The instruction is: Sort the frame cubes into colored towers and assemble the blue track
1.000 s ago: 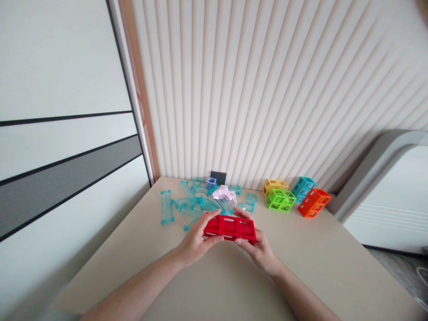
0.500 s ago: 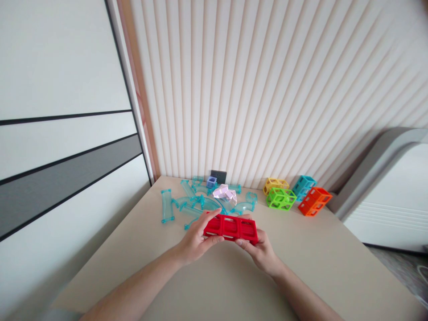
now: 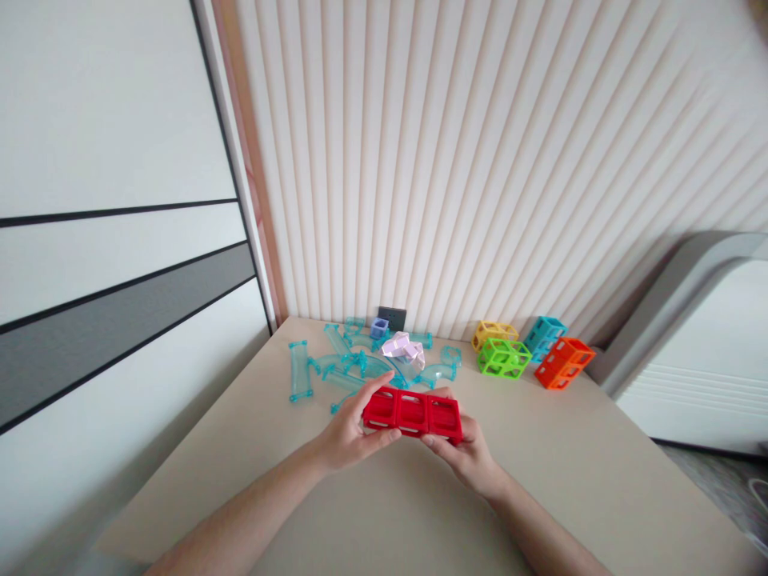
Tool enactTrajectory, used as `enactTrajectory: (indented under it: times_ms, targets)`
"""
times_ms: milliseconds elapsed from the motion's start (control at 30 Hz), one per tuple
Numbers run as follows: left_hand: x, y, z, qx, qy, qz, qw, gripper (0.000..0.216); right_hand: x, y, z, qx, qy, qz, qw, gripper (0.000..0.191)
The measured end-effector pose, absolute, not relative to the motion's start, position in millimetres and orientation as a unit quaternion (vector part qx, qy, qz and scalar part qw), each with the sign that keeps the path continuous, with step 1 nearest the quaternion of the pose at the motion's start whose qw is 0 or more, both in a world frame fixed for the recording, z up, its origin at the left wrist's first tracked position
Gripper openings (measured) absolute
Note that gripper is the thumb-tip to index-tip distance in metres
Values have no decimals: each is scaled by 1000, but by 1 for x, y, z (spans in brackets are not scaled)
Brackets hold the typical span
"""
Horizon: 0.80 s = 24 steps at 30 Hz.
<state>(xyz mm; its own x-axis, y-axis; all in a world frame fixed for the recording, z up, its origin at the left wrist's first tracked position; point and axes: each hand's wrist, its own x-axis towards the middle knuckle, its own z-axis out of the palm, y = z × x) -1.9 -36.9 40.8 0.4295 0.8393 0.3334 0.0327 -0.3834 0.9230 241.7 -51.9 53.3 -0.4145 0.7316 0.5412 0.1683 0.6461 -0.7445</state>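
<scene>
A red block of three open-framed cubes [image 3: 413,413] joined in a row is held level above the near middle of the table. My left hand [image 3: 354,426] grips its left end, thumb along the front lower edge and fingers over the far side. On the right end, my right hand [image 3: 466,450] is closed, with its thumb at the front and the other fingers mostly hidden behind the block. Just beyond the block lie clear teal track pieces [image 3: 300,371], partly hidden by my left hand and the block.
A crumpled pale pink piece [image 3: 403,347] and a small blue-violet cube [image 3: 378,327] sit among the track pieces. At the right stand yellow [image 3: 494,331], green [image 3: 502,358], blue [image 3: 545,336] and orange [image 3: 564,363] framed blocks. A ribbed wall [image 3: 372,160] with a black socket [image 3: 393,317] borders the table [image 3: 384,512].
The red block has tilted slightly, so its top faces show a little more, and it has shifted slightly left. Both hands keep their grip on it.
</scene>
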Motion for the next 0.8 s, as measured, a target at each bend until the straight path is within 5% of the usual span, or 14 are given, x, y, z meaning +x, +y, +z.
enactTrajectory:
  times_ms: [500,800]
  targets:
    - [-3,-37,45,685,296,431,507,74,244,-55,56,-274,-806,268,452,14]
    - [-5,-34,44,745,296,426,420,73,245,-54,51,-281,-809,270,440,16]
